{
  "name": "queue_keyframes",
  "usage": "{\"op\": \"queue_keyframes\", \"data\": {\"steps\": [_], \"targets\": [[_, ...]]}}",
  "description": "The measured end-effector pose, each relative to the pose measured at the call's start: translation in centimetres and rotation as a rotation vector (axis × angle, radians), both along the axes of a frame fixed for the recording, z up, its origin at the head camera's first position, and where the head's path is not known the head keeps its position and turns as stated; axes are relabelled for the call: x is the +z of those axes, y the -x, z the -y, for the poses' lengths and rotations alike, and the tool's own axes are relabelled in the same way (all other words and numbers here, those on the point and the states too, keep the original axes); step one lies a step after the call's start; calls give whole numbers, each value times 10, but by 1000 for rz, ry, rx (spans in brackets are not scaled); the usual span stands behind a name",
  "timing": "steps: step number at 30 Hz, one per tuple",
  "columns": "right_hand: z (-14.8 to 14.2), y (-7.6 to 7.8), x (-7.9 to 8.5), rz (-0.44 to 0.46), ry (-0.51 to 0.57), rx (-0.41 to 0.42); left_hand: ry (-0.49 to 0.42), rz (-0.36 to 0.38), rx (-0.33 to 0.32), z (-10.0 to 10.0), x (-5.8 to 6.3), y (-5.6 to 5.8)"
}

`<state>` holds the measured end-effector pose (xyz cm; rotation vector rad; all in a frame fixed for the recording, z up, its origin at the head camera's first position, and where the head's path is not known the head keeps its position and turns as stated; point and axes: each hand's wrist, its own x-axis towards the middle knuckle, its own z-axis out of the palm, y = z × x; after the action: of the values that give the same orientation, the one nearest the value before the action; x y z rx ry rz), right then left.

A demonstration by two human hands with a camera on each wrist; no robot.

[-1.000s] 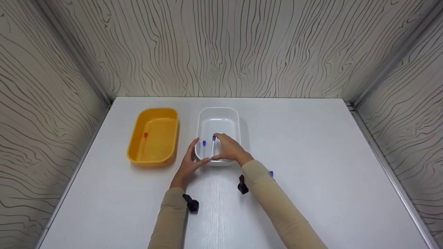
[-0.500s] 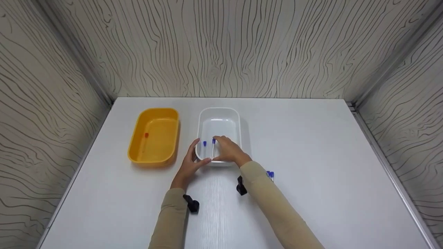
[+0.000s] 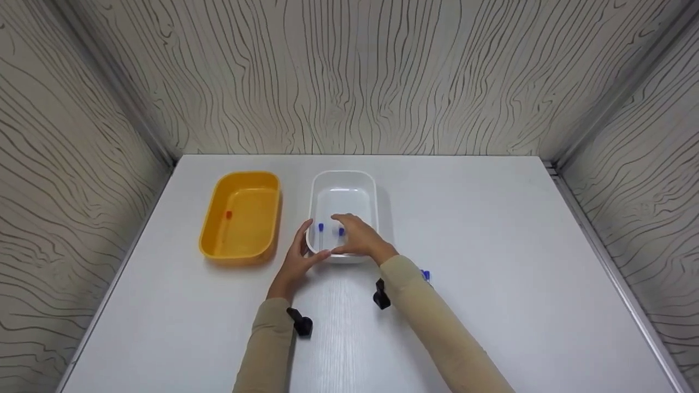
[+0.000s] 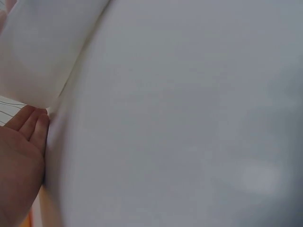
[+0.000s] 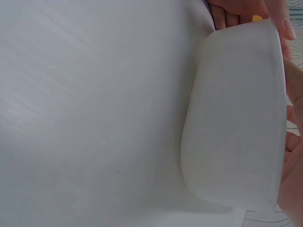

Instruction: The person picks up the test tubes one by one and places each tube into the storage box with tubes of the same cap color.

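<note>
My left hand (image 3: 297, 262) holds the near left corner of the white plastic tray (image 3: 371, 188), thumb at the front rim and fingers along the left outer wall. Inside, a clear tube with a blue cap (image 3: 321, 227) lies near the left wall. A second blue-capped tube (image 3: 341, 231) is beside it, its body largely hidden by my right hand (image 3: 360, 237). That hand reaches over the front rim, its fingers and thumb spread apart with nothing between them. In the right wrist view the outer wall of the white tray (image 5: 232, 118) hides most of the right fingers.
A yellow tray (image 3: 205, 240) stands to the left, with a red-capped tube (image 3: 229, 215) lying in it. More blue-capped tubes (image 3: 426, 275) lie on the white table (image 3: 491, 229), partly behind the right sleeve. Patterned walls (image 3: 349, 76) enclose the table.
The blue-capped tube that my right hand pinched has been let go and has dropped into the white tray. The right fingers now stand apart; the left hand stays in place.
</note>
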<state>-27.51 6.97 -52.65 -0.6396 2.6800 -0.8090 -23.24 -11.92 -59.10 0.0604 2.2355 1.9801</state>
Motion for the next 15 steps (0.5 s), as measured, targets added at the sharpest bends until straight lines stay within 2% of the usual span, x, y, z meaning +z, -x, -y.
{"op": "queue_keyframes", "data": {"steps": [6, 12, 15], "targets": [[-7, -5, 5, -48, 62, 39, -21, -8, -18, 0, 0, 0], [-16, -12, 12, -51, 120, 21, 8, 54, -4, -1, 3, -1], [-21, -17, 15, -65, 137, 19, 19, 82, -15, 0, 13, -4]]}}
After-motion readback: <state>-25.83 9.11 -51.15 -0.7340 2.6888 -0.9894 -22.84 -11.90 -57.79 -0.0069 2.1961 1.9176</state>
